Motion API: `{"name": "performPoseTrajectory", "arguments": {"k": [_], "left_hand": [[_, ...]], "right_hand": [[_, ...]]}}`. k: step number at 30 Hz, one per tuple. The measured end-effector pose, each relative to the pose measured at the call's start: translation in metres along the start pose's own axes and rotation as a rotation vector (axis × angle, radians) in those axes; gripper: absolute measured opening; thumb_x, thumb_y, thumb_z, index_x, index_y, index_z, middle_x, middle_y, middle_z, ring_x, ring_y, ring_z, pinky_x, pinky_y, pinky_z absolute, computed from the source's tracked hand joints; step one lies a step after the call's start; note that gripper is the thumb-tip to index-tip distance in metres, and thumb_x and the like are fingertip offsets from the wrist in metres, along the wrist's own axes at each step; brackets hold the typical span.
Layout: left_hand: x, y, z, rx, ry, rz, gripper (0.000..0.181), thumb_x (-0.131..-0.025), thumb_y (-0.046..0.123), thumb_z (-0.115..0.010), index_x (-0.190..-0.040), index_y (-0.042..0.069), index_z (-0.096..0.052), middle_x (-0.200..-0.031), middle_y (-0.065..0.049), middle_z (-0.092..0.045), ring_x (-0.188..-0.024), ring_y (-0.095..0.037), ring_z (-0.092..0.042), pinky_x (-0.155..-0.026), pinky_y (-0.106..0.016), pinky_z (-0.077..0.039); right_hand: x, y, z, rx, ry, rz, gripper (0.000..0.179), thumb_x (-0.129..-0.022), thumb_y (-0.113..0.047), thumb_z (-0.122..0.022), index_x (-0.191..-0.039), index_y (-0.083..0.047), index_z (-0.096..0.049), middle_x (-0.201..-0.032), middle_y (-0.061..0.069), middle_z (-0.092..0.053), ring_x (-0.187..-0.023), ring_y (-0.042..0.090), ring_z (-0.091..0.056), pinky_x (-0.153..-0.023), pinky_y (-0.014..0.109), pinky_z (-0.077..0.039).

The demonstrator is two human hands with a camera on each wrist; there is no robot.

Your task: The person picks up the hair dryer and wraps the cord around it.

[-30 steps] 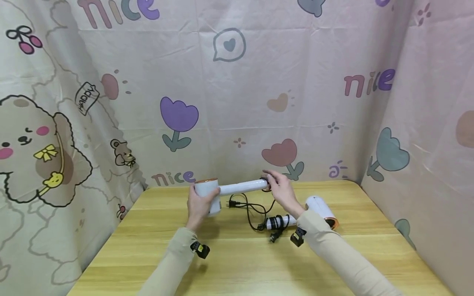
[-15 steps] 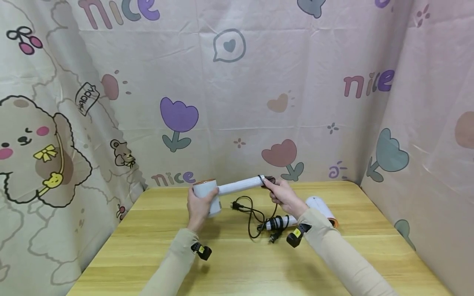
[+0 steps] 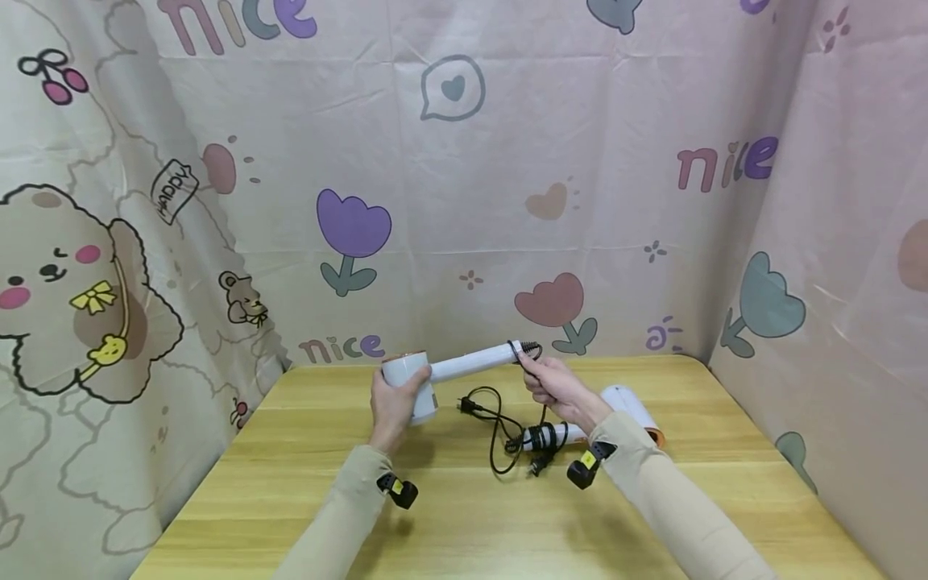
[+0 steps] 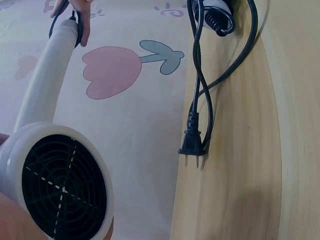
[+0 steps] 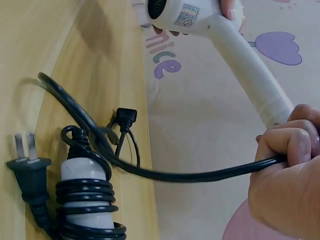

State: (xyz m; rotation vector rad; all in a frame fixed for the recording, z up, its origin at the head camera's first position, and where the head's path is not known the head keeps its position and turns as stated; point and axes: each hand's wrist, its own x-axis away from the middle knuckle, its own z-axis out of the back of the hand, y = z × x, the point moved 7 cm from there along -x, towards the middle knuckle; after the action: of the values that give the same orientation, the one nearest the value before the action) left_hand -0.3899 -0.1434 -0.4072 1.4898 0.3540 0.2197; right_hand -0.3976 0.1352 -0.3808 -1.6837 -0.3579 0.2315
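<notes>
A white hair dryer [image 3: 474,362] with an orange rim is held above the table. My left hand [image 3: 391,407] grips its barrel, and the handle points right, tilted slightly up. In the left wrist view the black grille [image 4: 64,187] at one barrel end shows. At the handle's end, my right hand [image 3: 565,391] grips the black power cord [image 5: 210,177] with curled fingers. A turn of cord goes round the handle tip. From that hand the cord hangs down to the table, where its two-pin plug [image 4: 192,142] lies.
A second white hair dryer [image 3: 627,407] lies on the wooden table [image 3: 464,515], partly behind the right forearm. Black cord is wound round its handle [image 5: 90,175], its plug [image 5: 30,172] sticking out beside it. A printed curtain [image 3: 464,201] surrounds the table.
My right hand has come down from the handle's end, drawing a turn of cord round the tip. The plug on the table has slid slightly right. My left hand keeps its grip.
</notes>
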Motion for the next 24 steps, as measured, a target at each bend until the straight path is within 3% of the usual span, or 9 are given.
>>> {"name": "performPoseTrajectory", "arguments": {"k": [3, 7, 11, 13, 16, 20, 23, 24], "left_hand": [[0.001, -0.001, -0.002, 0.027, 0.005, 0.013, 0.088, -0.075, 0.043, -0.083, -0.142, 0.010, -0.036, -0.124, -0.016, -0.053, -0.101, -0.029, -0.060, -0.076, -0.038, -0.059], [0.002, -0.001, -0.004, 0.061, 0.001, 0.036, 0.088, -0.075, 0.043, -0.083, -0.142, 0.010, -0.036, -0.124, -0.016, -0.052, -0.096, -0.026, -0.061, -0.074, -0.036, -0.059], [0.000, -0.003, -0.004, 0.107, -0.023, 0.073, 0.086, -0.076, 0.043, -0.083, -0.140, 0.009, -0.037, -0.123, -0.015, -0.052, -0.090, -0.022, -0.062, -0.071, -0.035, -0.059], [-0.001, -0.004, -0.003, 0.129, -0.042, 0.089, 0.083, -0.077, 0.042, -0.082, -0.139, 0.008, -0.038, -0.122, -0.015, -0.053, -0.088, -0.020, -0.062, -0.070, -0.035, -0.059], [-0.003, -0.005, -0.003, 0.135, -0.088, 0.104, 0.081, -0.079, 0.041, -0.081, -0.140, 0.009, -0.039, -0.122, -0.015, -0.053, -0.086, -0.019, -0.063, -0.070, -0.036, -0.059], [-0.006, -0.005, -0.002, 0.108, -0.170, 0.122, 0.081, -0.080, 0.041, -0.079, -0.142, 0.012, -0.037, -0.121, -0.014, -0.054, -0.084, -0.018, -0.063, -0.070, -0.036, -0.059], [-0.009, -0.003, -0.001, 0.091, -0.229, 0.118, 0.077, -0.081, 0.041, -0.078, -0.141, 0.012, -0.038, -0.115, -0.013, -0.057, -0.080, -0.018, -0.064, -0.069, -0.037, -0.059], [-0.011, -0.003, 0.000, 0.088, -0.252, 0.113, 0.075, -0.082, 0.039, -0.078, -0.140, 0.011, -0.040, -0.113, -0.012, -0.058, -0.079, -0.018, -0.065, -0.068, -0.037, -0.059]], "right_hand": [[-0.001, 0.001, -0.003, -0.029, -0.012, 0.017, 0.025, -0.105, -0.028, -0.045, -0.087, -0.012, -0.048, -0.057, -0.008, -0.042, -0.043, 0.000, -0.025, -0.040, 0.014, -0.023], [-0.001, 0.001, -0.004, -0.004, -0.022, 0.044, 0.015, -0.105, -0.023, -0.047, -0.104, -0.008, -0.048, -0.066, -0.008, -0.049, -0.045, -0.001, -0.027, -0.042, 0.014, -0.024], [0.000, 0.001, 0.001, 0.107, 0.006, 0.056, 0.035, -0.104, -0.017, -0.048, -0.134, 0.000, -0.045, -0.079, -0.005, -0.056, -0.050, 0.001, -0.030, -0.044, 0.014, -0.026], [0.001, 0.000, 0.004, 0.160, 0.020, 0.064, 0.042, -0.103, -0.014, -0.048, -0.142, 0.002, -0.042, -0.088, -0.003, -0.059, -0.054, 0.002, -0.031, -0.047, 0.014, -0.028], [0.001, -0.001, 0.009, 0.234, 0.046, 0.084, 0.036, -0.102, -0.012, -0.050, -0.134, 0.003, -0.052, -0.092, -0.003, -0.058, -0.056, 0.003, -0.033, -0.049, 0.015, -0.029], [0.001, -0.007, 0.015, 0.343, 0.073, 0.132, 0.025, -0.099, -0.013, -0.056, -0.114, 0.004, -0.067, -0.074, -0.006, -0.048, -0.051, 0.005, -0.030, -0.047, 0.018, -0.028], [0.003, -0.016, 0.017, 0.444, 0.067, 0.188, 0.021, -0.097, -0.013, -0.061, -0.106, 0.001, -0.073, -0.068, -0.007, -0.050, -0.052, 0.007, -0.030, -0.051, 0.021, -0.029], [0.004, -0.019, 0.017, 0.485, 0.061, 0.211, 0.019, -0.096, -0.013, -0.062, -0.105, 0.000, -0.074, -0.070, -0.007, -0.057, -0.055, 0.005, -0.036, -0.055, 0.020, -0.032]]}}
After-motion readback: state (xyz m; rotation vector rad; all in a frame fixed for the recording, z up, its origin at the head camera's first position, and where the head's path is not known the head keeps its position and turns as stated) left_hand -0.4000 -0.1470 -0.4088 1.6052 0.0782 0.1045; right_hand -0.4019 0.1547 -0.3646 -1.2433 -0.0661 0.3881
